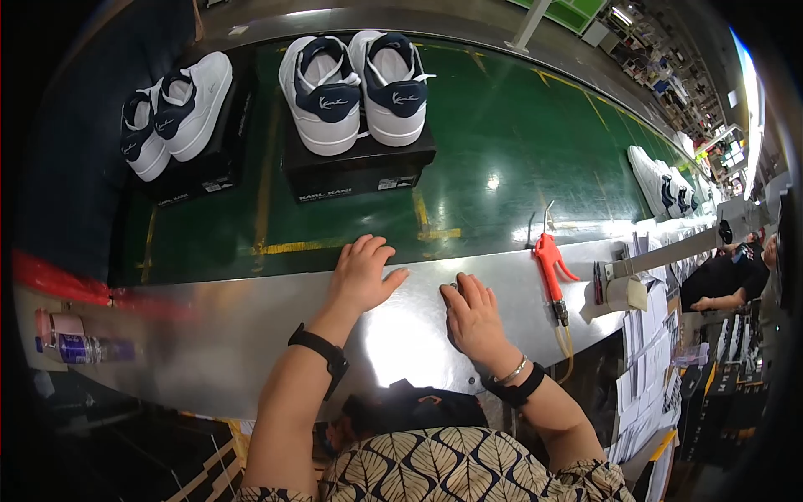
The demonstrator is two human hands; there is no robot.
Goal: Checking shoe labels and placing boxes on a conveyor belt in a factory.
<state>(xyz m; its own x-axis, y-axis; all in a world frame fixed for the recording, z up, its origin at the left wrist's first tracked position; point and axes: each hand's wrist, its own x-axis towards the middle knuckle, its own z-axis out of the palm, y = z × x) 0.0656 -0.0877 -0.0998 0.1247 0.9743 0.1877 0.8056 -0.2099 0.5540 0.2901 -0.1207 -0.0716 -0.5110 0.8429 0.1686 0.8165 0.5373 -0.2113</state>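
Observation:
My left hand (362, 272) lies with fingers spread and thumb apart, over the seam where the metal ledge (217, 343) meets the green work surface (510, 151). It holds nothing. To its right, my right hand (477, 322) rests palm down on the ledge, fingers bent forward, thumb a little apart from them. A small dark spot shows between thumb and forefinger; what it is I cannot make out. Beyond my left hand, a pair of white sneakers (326, 130) with dark heel patches stands on a black shoebox (360, 176), heels toward me.
A second white pair (196, 121) tops another shoebox (205, 176) at far left. A red air blow gun (549, 268) with a hose lies right of my right hand. Bottles (75, 350) sit at left; paper stacks (640, 368) and more sneakers (657, 184) are at right, with another person (732, 280) beyond.

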